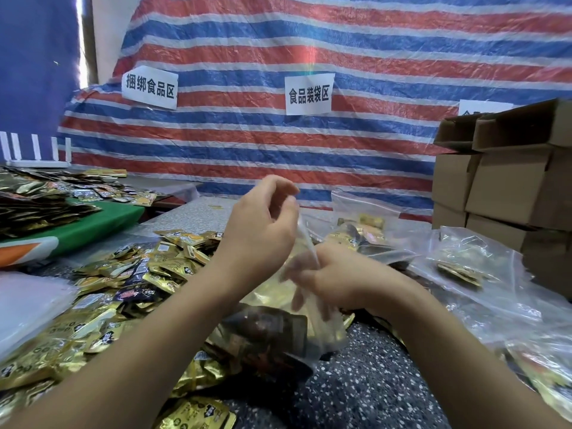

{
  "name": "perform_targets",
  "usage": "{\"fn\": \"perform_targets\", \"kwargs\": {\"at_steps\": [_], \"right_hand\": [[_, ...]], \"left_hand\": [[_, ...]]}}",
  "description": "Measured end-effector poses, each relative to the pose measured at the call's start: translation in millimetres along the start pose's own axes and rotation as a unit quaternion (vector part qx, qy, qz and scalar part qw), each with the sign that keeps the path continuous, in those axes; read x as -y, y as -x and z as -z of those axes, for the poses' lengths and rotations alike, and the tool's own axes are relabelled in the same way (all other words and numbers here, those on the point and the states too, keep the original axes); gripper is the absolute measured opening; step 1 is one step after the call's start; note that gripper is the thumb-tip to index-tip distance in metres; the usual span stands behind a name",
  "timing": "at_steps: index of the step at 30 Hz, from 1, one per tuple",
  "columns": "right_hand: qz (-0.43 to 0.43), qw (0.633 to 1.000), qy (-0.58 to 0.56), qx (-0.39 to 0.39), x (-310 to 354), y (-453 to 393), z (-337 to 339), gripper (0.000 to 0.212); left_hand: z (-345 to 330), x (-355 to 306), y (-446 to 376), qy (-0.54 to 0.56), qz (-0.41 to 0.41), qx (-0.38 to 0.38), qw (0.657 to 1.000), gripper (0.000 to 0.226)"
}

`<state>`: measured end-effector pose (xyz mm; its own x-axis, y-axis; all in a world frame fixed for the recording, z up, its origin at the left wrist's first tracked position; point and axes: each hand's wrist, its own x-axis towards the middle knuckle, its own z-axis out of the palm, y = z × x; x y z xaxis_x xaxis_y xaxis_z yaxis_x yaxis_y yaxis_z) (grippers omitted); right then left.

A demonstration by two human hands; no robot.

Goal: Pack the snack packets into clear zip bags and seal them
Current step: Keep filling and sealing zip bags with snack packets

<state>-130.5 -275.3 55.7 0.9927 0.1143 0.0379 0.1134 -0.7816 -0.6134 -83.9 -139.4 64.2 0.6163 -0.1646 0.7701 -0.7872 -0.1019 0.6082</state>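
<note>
A clear zip bag [312, 323] with gold and dark snack packets inside hangs in front of me over the speckled table [365, 385]. My left hand [263, 224] is raised and pinches the bag's top edge between thumb and fingers. My right hand [334, 280] grips the same top edge lower and to the right, its fingers partly behind the plastic. Whether the zip is closed I cannot tell. A heap of loose gold snack packets [123, 283] lies on the table to the left of my arms.
Filled clear bags [483, 274] pile up on the right. Stacked cardboard boxes [510, 181] stand at the far right. A stack of empty clear bags [28, 305] lies at the left edge. More packets cover a green board [93, 221]. A striped tarp [278, 134] with paper signs hangs behind.
</note>
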Motion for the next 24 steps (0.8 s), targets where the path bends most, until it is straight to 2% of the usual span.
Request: {"fn": "perform_targets", "kwargs": {"at_steps": [3,5,6,7,10,11,12,16,19,22,24], "right_hand": [[-0.008,0.988,-0.141,-0.060,-14,-9,7,0.031],[-0.002,0.950,-0.281,-0.136,-25,-17,16,0.028],[-0.002,0.912,-0.366,-0.183,-32,-22,22,0.024],[-0.006,0.859,-0.453,-0.237,-39,-27,31,0.021],[-0.003,0.673,-0.643,-0.365,-69,-38,59,0.020],[-0.003,0.633,-0.674,-0.380,-79,-40,64,0.023],[-0.014,0.616,-0.688,-0.384,-89,-42,66,0.026],[-0.099,0.640,-0.664,-0.374,-119,-46,61,0.039],[-0.120,0.640,-0.663,-0.370,-127,-43,62,0.051],[-0.121,0.642,-0.662,-0.367,-129,-41,59,0.052],[-0.124,0.656,-0.656,-0.351,-126,-39,53,0.049]], "left_hand": [[6,-1,-4,-0.012,-0.018,-0.082,0.996,0.007],[11,0,-7,-0.002,-0.011,-0.114,0.993,0.009],[13,0,-7,0.004,-0.007,-0.119,0.993,0.010],[13,0,-8,0.008,-0.004,-0.117,0.993,0.010],[12,0,-6,0.004,-0.004,-0.098,0.995,0.009],[11,0,-6,0.002,-0.004,-0.088,0.996,0.008],[10,0,-5,0.001,-0.004,-0.077,0.997,0.008],[7,2,-3,-0.002,0.005,-0.037,0.999,0.009],[5,3,-3,-0.004,0.004,-0.025,1.000,0.008],[6,3,-3,-0.004,-0.002,-0.022,1.000,0.015],[6,3,-3,-0.014,-0.005,-0.020,1.000,0.016]]}}
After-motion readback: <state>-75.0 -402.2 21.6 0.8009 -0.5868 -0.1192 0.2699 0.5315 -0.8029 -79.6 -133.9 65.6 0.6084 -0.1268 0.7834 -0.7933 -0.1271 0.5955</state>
